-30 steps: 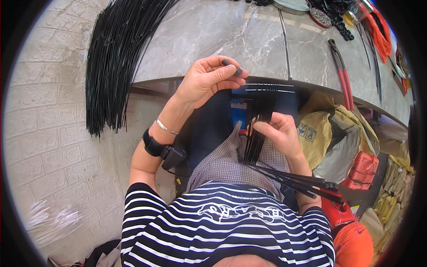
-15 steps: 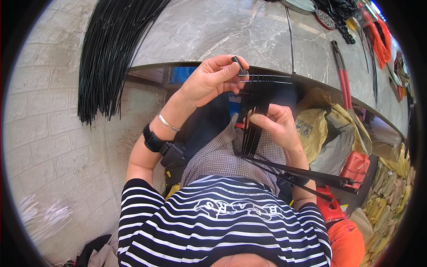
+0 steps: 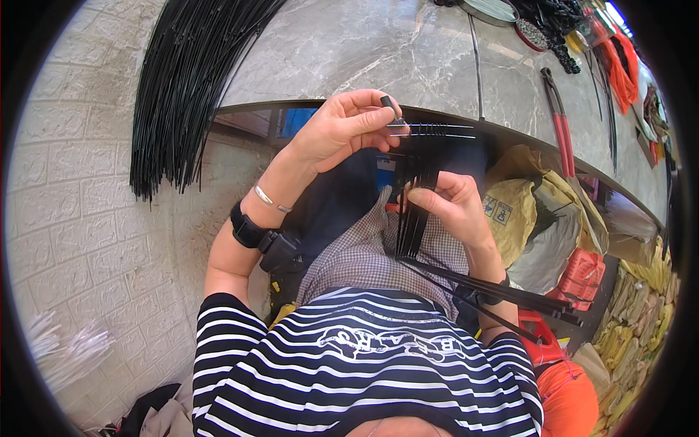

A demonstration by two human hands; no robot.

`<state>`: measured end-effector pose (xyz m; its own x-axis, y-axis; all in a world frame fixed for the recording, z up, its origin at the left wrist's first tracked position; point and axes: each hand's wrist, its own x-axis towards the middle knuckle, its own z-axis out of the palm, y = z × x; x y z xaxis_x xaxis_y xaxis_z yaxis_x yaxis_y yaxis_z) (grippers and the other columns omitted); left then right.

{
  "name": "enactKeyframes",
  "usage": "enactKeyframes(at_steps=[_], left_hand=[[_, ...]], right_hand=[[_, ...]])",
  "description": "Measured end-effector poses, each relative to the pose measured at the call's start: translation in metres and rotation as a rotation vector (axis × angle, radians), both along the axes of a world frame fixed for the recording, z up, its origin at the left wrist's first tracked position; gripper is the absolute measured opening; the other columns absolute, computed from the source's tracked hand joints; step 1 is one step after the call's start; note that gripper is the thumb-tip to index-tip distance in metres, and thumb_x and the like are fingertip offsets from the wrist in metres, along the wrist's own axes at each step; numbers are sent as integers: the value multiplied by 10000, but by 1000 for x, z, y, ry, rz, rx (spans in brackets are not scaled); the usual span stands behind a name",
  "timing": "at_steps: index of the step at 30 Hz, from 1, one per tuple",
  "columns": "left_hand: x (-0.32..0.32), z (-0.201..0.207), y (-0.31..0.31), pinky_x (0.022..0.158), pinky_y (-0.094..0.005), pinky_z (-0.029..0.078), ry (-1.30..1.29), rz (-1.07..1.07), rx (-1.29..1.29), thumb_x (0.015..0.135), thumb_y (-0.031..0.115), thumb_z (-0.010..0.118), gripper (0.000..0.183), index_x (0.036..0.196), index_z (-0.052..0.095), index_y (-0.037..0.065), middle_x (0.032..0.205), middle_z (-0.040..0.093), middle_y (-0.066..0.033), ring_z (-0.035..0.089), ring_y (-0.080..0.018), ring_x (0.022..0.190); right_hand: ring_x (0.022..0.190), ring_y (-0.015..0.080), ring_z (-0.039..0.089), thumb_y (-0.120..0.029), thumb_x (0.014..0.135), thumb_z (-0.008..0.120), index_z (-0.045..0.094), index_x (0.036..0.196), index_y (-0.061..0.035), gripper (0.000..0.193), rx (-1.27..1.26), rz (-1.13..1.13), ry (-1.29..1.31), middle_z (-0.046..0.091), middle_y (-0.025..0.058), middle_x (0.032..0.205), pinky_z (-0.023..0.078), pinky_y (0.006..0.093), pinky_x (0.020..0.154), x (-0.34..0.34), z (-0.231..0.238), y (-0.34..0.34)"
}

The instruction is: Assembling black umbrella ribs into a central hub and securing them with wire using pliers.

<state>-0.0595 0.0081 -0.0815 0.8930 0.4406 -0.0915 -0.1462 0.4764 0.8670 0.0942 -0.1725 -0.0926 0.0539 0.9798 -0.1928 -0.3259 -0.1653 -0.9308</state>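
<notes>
Beyond my lap, near the table's edge, my left hand point(image 3: 349, 130) is closed around a small black-handled tool point(image 3: 388, 103). Two thin metal prongs point(image 3: 460, 131) point right from it, with thin black loops around them. Below and to the right, my right hand point(image 3: 457, 205) pinches a bundle of thin black strips point(image 3: 415, 229) between thumb and fingers. Upward, the bundle runs toward the prongs; the dark background hides how it joins them. Its lower part bends over my lap, and the long ends point(image 3: 517, 295) pass across my right forearm.
A thick sheaf of long black strips point(image 3: 178, 95) hangs off the left of the grey marbled table point(image 3: 349, 51). Red-handled cutters point(image 3: 561, 127) lie at its right edge. Brown paper sacks point(image 3: 513, 226) and a red package point(image 3: 581, 279) stand at the right, a pale wall point(image 3: 87, 211) at the left.
The tool in my left hand has tipped a little, and its prongs have shifted slightly. My right hand keeps its pinch on the strips, whose long ends have moved slightly.
</notes>
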Motion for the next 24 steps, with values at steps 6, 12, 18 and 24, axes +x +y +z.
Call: enactKeyframes(at_steps=[6, 12, 18, 24], left_hand=[[-1, 4, 2, 698, -241, 559, -10, -57, -54, 943, 152, 594, 201, 1094, 619, 23, 929, 686, -90, 675, -148, 858], [2, -1, 5, 734, -242, 536, 8, -59, -54, 959, 164, 568, 221, 1122, 611, 21, 941, 680, -68, 649, -118, 822], [5, -1, 4, 757, -235, 523, 15, -78, 23, 980, 191, 532, 242, 1122, 596, 6, 980, 644, -78, 618, -119, 842], [6, 4, 3, 692, -231, 528, 77, -76, 26, 984, 202, 526, 250, 1138, 589, 17, 925, 650, -69, 617, -109, 808]], right_hand=[[727, 90, 626, -47, 875, 640, 674, 928, 39, 107, -6, -11, 21, 687, 54, 806, 515, 232, 672, -1, -1, 0], [720, 90, 626, -48, 874, 640, 673, 925, 40, 107, -29, -11, 6, 686, 56, 799, 514, 232, 666, 2, -2, 2], [723, 91, 627, -52, 875, 644, 672, 920, 41, 108, -32, 3, 22, 686, 57, 800, 515, 232, 667, 4, -4, 6], [728, 91, 628, -47, 874, 647, 674, 927, 39, 105, -40, 8, 40, 685, 53, 806, 518, 233, 678, 3, -7, 5]])
